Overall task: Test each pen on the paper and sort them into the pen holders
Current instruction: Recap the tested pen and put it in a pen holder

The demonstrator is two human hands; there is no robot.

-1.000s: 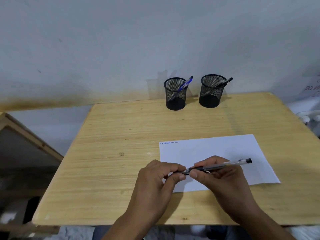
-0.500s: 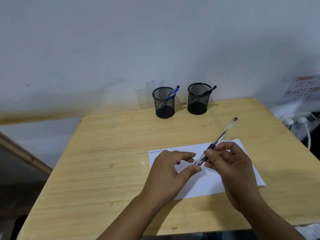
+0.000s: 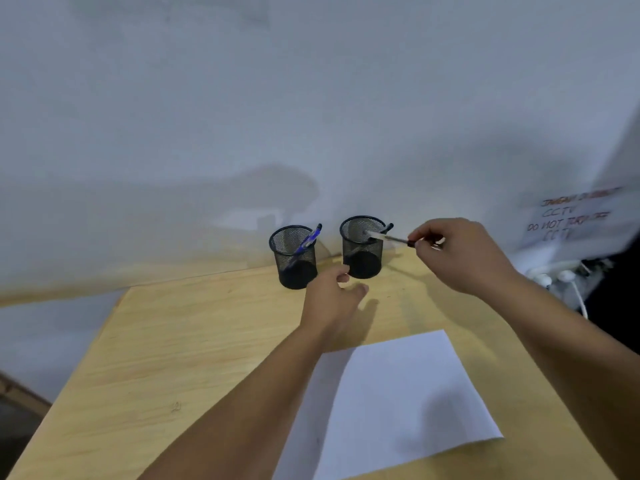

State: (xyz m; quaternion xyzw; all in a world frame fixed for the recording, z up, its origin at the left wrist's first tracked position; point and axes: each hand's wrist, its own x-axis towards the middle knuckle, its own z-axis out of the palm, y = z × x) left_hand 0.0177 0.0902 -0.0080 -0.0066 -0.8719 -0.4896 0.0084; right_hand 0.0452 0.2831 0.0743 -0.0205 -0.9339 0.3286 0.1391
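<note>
Two black mesh pen holders stand at the table's far edge. The left holder (image 3: 294, 258) contains a blue pen (image 3: 308, 241). The right holder (image 3: 362, 247) contains a black pen (image 3: 387, 228). My right hand (image 3: 457, 254) pinches a clear-barrelled black pen (image 3: 386, 237) by its grip end, its far end over the right holder's rim. My left hand (image 3: 332, 299) hovers with relaxed fingers just in front of the right holder, holding nothing. The white paper (image 3: 398, 400) lies near me under my forearms.
The wooden table (image 3: 180, 348) stands against a white wall. A handwritten notice (image 3: 571, 216) hangs at the right. White plugs and cables (image 3: 557, 278) sit beyond the table's right edge.
Both hands left the paper and reached toward the holders. My right hand carried the pen to the right holder's rim; my left hand let go of it.
</note>
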